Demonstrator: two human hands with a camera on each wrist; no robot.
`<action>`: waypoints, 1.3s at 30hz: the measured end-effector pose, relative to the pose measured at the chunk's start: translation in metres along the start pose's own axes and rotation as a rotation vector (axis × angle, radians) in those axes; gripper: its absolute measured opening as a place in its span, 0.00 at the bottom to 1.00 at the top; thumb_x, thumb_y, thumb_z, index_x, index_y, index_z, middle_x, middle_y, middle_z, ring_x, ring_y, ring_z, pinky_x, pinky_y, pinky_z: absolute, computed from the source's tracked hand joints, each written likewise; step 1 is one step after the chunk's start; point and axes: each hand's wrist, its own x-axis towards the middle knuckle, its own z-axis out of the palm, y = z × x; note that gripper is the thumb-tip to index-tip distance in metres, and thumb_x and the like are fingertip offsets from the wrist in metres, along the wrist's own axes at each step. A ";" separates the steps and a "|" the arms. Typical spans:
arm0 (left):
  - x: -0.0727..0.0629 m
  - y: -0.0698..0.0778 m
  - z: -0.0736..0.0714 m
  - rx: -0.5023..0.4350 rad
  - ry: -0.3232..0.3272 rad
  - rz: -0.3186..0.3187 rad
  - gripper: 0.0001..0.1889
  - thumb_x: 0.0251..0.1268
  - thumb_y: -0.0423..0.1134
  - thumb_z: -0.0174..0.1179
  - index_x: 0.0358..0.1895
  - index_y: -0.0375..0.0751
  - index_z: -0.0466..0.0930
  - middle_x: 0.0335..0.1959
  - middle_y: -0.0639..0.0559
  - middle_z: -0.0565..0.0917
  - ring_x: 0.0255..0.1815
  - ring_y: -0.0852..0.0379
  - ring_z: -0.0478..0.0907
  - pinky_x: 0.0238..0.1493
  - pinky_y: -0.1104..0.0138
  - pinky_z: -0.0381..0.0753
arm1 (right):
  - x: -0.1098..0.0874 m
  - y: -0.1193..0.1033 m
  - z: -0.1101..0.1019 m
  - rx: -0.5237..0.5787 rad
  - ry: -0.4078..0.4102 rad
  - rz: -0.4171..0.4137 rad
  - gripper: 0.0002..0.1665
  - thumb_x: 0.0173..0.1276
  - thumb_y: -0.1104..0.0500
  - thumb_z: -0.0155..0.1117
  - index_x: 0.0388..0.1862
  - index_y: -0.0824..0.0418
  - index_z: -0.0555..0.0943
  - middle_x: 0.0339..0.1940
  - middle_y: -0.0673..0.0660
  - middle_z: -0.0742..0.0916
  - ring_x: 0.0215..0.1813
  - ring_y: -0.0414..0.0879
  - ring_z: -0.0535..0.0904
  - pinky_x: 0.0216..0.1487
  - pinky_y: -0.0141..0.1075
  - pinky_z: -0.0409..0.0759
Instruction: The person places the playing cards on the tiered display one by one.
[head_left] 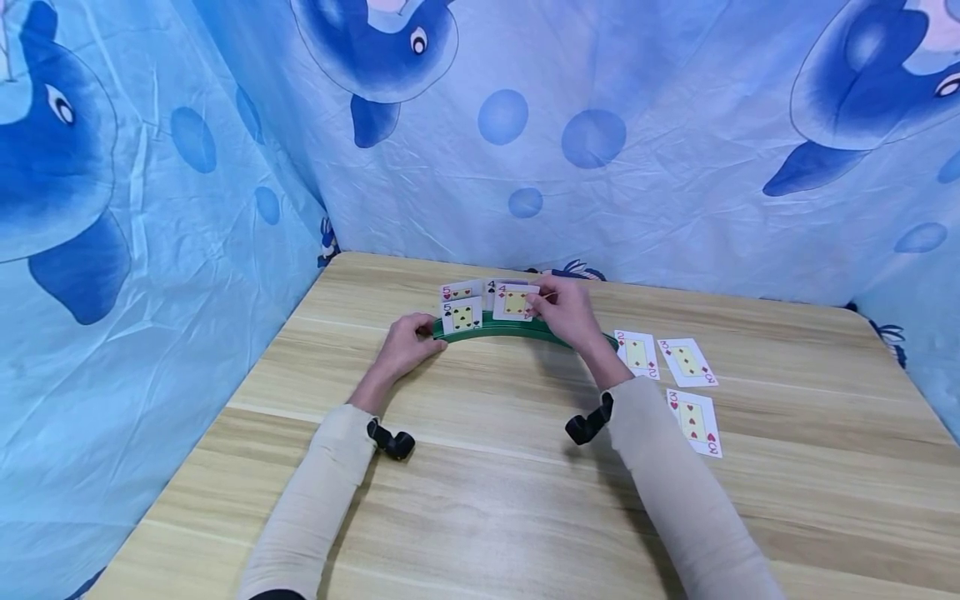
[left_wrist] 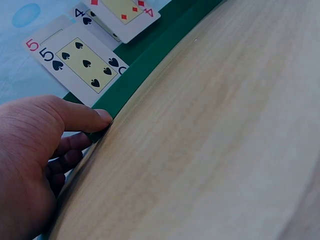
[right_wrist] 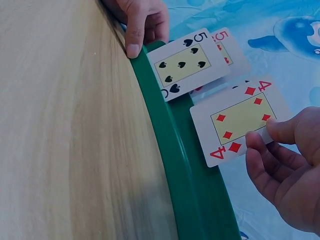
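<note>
A curved green card holder [head_left: 517, 329] stands on the table, its ends bending toward me. My left hand [head_left: 405, 344] pinches its left end, thumb on the front face, as the left wrist view shows. In the holder by that hand stand a five of spades [head_left: 461, 315] and, behind it, a five of hearts [head_left: 450, 292]. My right hand [head_left: 568, 312] pinches a four of diamonds [right_wrist: 243, 120] between thumb and fingers. Both lower corners of that card show over the holder. Behind it a four of spades [left_wrist: 86, 20] stands, partly hidden.
On the table right of the holder lie a two of diamonds [head_left: 636, 353], a three of diamonds [head_left: 687, 362] and a three of hearts [head_left: 697, 421], faces up. My right forearm partly covers the three of hearts. A blue whale-print curtain [head_left: 660, 225] hangs behind the table.
</note>
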 end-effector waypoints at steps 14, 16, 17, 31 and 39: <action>0.001 0.002 0.002 -0.006 0.000 0.008 0.18 0.60 0.33 0.68 0.54 0.32 0.82 0.50 0.36 0.85 0.49 0.44 0.80 0.56 0.53 0.77 | 0.001 0.004 0.013 -0.004 -0.020 0.033 0.13 0.74 0.63 0.59 0.53 0.66 0.84 0.43 0.66 0.88 0.39 0.56 0.85 0.34 0.28 0.79; 0.001 0.002 0.002 0.000 0.002 0.017 0.18 0.60 0.33 0.68 0.54 0.32 0.82 0.50 0.36 0.85 0.49 0.44 0.80 0.56 0.53 0.77 | 0.002 0.006 0.014 -0.015 -0.017 0.037 0.13 0.74 0.63 0.60 0.54 0.65 0.84 0.43 0.65 0.88 0.39 0.55 0.85 0.33 0.28 0.78; 0.001 0.002 0.002 0.002 0.003 0.020 0.18 0.60 0.33 0.68 0.54 0.32 0.82 0.50 0.36 0.85 0.49 0.44 0.80 0.56 0.53 0.77 | 0.002 0.006 0.014 -0.016 -0.016 0.036 0.13 0.74 0.63 0.60 0.54 0.65 0.84 0.42 0.65 0.88 0.38 0.55 0.85 0.33 0.28 0.77; -0.001 0.002 0.000 0.007 0.009 0.015 0.18 0.59 0.33 0.68 0.53 0.31 0.82 0.50 0.35 0.84 0.49 0.43 0.79 0.55 0.53 0.77 | 0.002 0.006 0.017 -0.040 -0.041 0.000 0.14 0.74 0.63 0.60 0.54 0.65 0.83 0.39 0.65 0.88 0.37 0.58 0.86 0.32 0.29 0.78; -0.002 0.001 0.000 0.007 0.007 0.012 0.19 0.59 0.33 0.68 0.54 0.31 0.82 0.50 0.35 0.84 0.49 0.43 0.79 0.56 0.53 0.77 | 0.000 0.008 0.018 -0.042 -0.071 0.042 0.16 0.75 0.62 0.59 0.57 0.64 0.82 0.44 0.65 0.88 0.40 0.57 0.86 0.35 0.30 0.80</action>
